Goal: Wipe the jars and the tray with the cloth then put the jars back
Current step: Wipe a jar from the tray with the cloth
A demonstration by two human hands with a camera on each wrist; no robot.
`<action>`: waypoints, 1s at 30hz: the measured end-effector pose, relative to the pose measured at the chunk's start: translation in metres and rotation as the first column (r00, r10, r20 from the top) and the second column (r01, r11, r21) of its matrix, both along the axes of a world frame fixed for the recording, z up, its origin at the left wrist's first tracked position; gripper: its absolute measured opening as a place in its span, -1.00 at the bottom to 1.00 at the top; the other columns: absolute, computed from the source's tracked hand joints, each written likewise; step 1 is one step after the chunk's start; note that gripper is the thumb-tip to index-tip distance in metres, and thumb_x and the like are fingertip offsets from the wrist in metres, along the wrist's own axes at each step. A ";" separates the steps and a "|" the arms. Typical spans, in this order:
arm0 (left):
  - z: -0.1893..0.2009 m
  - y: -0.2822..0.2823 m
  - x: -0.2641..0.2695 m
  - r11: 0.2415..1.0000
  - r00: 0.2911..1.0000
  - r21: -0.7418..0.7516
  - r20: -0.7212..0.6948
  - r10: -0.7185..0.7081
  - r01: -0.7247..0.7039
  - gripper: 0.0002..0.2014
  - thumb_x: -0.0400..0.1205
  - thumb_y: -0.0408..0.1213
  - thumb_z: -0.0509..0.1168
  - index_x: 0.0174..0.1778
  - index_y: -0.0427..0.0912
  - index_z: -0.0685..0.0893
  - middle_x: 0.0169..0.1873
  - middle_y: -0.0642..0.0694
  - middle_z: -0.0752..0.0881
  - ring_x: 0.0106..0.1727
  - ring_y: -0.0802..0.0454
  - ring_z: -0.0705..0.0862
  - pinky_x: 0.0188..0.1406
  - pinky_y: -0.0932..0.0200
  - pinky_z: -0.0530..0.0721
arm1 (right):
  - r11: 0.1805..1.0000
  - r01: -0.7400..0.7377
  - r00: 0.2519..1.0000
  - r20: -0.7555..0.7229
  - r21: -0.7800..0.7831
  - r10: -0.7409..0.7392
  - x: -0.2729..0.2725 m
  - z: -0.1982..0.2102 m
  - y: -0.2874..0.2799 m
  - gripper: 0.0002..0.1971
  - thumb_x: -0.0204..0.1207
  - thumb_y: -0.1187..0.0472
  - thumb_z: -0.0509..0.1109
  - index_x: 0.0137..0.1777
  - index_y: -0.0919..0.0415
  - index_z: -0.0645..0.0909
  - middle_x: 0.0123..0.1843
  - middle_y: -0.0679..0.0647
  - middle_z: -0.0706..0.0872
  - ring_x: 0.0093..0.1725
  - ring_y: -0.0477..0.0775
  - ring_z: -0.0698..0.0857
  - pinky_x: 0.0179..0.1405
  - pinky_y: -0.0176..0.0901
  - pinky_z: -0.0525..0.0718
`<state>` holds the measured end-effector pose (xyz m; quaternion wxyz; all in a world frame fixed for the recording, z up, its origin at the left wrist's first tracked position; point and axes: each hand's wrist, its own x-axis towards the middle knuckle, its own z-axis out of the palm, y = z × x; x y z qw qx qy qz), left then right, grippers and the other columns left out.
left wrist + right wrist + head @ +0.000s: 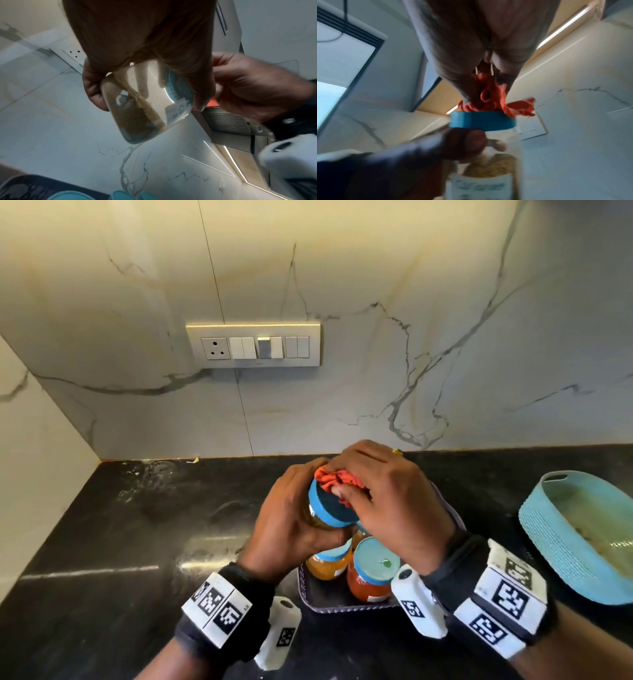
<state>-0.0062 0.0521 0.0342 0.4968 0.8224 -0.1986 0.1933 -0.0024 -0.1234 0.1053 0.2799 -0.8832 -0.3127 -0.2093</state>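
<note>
head view: my left hand (291,518) is wrapped round the glass body of a jar (320,517), held up and tilted above the tray (310,599); my right hand (387,494) has the orange cloth (337,479) bunched under its fingers and pressed on the blue lid (334,506). so this is mid-wipe on one jar. at least two more jars (371,571) sit in the tray on the black tabletop (137,542), partly hidden under my hands; can't tell if they've been wiped. my read: early in the job, tray wipe and putting jars back all left. a blue basket (548,529) stands well apart to the right. left wrist view: shows what the head view hides, the jar's underside (144,105), with brownish contents settled at one end and a paper label on the wall, my left fingers (93,86) curled round it; only a sliver of cloth (212,103) shows by the right hand (257,89). right wrist view: blurred, but it gives the contact, cloth (489,100) crumpled directly on top of the lid (482,121), left thumb (467,140) clamped just under the lid rim, label text unreadable. tray not visible in this one.
</note>
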 end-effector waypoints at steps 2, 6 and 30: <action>0.001 -0.002 0.006 0.999 1.000 0.053 0.018 -0.005 0.004 -0.21 0.30 -0.11 0.73 0.48 -0.03 0.64 0.28 0.21 0.71 0.30 0.09 0.70 0.24 -0.07 0.70 | 0.995 0.090 0.996 -0.025 0.046 -0.089 0.009 0.001 -0.003 -0.76 0.48 0.23 0.57 0.11 0.15 0.68 0.02 0.00 0.75 0.00 0.10 0.73 0.01 0.05 0.75; -0.001 0.004 0.019 0.989 0.997 0.146 0.070 -0.019 0.008 -0.17 0.27 -0.07 0.74 0.48 -0.09 0.64 0.32 0.19 0.70 0.34 0.04 0.68 0.27 -0.13 0.69 | 0.999 -0.032 0.998 -0.047 0.034 0.033 -0.009 -0.007 0.006 -0.75 0.50 0.28 0.52 0.17 0.13 0.76 0.12 -0.02 0.77 0.11 0.04 0.73 0.16 -0.09 0.70; 0.002 0.000 0.025 0.992 1.000 0.125 -0.021 0.020 -0.017 -0.16 0.30 0.17 0.61 0.48 -0.09 0.61 0.28 0.11 0.71 0.31 0.05 0.69 0.28 -0.10 0.68 | 0.975 -0.057 0.995 0.067 -0.213 0.073 -0.010 -0.005 -0.023 -0.78 0.50 0.46 0.42 0.05 0.21 0.75 0.02 0.09 0.67 -0.10 0.11 0.62 -0.17 0.03 0.65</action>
